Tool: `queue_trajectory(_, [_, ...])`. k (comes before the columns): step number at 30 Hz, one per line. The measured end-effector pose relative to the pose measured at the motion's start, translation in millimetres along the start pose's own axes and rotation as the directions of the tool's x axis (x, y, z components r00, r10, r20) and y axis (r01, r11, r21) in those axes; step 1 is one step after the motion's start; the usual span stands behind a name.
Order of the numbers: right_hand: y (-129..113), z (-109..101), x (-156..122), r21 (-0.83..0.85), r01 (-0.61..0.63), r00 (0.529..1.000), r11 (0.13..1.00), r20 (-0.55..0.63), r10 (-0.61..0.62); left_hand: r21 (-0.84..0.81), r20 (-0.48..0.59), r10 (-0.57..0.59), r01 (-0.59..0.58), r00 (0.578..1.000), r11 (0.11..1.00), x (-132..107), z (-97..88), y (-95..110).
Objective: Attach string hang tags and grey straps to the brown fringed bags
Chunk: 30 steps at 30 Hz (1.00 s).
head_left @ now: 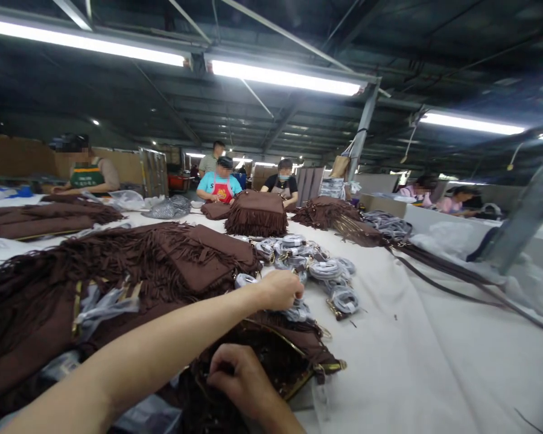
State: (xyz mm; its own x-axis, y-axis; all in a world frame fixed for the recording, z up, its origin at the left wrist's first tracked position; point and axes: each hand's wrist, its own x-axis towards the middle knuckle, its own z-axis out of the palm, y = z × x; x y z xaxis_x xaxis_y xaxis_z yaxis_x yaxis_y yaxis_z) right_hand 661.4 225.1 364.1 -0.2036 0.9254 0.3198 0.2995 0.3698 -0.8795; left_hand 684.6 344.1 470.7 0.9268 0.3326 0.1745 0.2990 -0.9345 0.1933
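Note:
My left hand [281, 290] stretches across to the pile of coiled straps [328, 269], which are wrapped in pale plastic and have gold clasps. Its fingers are curled closed right over a coil, and whatever they hold is hidden beneath them. Below it lies a brown fringed bag [305, 343] with its gold zipper open, showing a dark, shiny lining. My right hand [239, 374] is at the near side of that opening, fingers bent closed on the bag's edge; the fingertips are partly hidden.
Brown fringed bags [163, 259] lie heaped on the left. Another fringed stack [256, 212] stands farther back on the white-covered table [434, 361]. Long dark straps [452, 271] trail along the right, near a metal post [531, 211]. Several people work across the table and beyond.

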Motion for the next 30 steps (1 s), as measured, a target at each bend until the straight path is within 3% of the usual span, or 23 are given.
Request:
queue_trajectory(4, [2.0,0.3,-0.7,0.105,0.038,0.999,0.994,0.002,-0.039,0.093,0.103,-0.026,0.016,0.994,0.996,15.4,35.9,26.1])
queue_trajectory(7, [-1.3,-1.4,-1.3,0.173,0.065,0.998,0.983,-0.012,-0.064,0.109,0.084,-0.100,0.091,0.991,0.990,21.7,49.8,24.9])
queue_trajectory(9, [-3.1,-3.2,-1.0,0.211,0.056,0.998,0.976,0.015,-0.061,0.075,0.043,-0.154,0.151,0.987,0.986,23.1,42.4,15.2])
queue_trajectory(12, [-2.9,-6.1,0.2,0.206,-0.018,1.000,0.978,0.021,0.014,-0.051,-0.064,-0.219,0.216,0.974,0.975,12.7,8.5,-6.0])
queue_trajectory(15, [-3.9,-9.1,0.7,0.179,-0.083,0.997,0.980,0.023,0.080,-0.187,-0.174,-0.258,0.225,0.951,0.956,-24.7,-35.4,-26.3])
queue_trajectory(18, [-11.9,-12.7,-0.6,0.198,-0.072,0.997,0.978,0.049,0.063,-0.412,-0.225,-0.338,0.225,0.914,0.883,-87.0,-64.8,-36.6])
queue_trajectory(21, [-23.4,-16.5,-1.9,0.261,-0.079,0.996,0.962,0.055,0.067,-0.757,-0.201,-0.512,0.199,0.835,0.622,-153.1,-66.9,-33.1])
queue_trajectory(23, [-29.3,-17.5,-2.3,0.334,-0.130,0.991,0.934,0.044,0.123,-0.839,-0.140,-0.605,0.231,0.784,0.493,-188.0,-56.0,-24.5])
queue_trajectory(24, [-31.3,-17.2,-2.5,0.374,-0.160,0.987,0.913,0.028,0.161,-0.824,-0.120,-0.625,0.273,0.771,0.496,-201.4,-48.5,-19.0])
queue_trajectory(26, [-33.4,-14.7,-3.2,0.445,-0.199,0.974,0.873,-0.012,0.228,-0.703,-0.147,-0.624,0.363,0.768,0.612,-219.7,-32.3,-7.2])
queue_trajectory(28, [-33.7,-10.8,-4.2,0.479,-0.195,0.966,0.856,-0.057,0.252,-0.520,-0.226,-0.588,0.414,0.777,0.747,-228.1,-17.5,3.8])
queue_trajectory(30, [-32.9,-6.8,-5.1,0.483,-0.178,0.965,0.857,-0.086,0.249,-0.432,-0.282,-0.571,0.429,0.771,0.793,-230.0,-6.0,12.0])
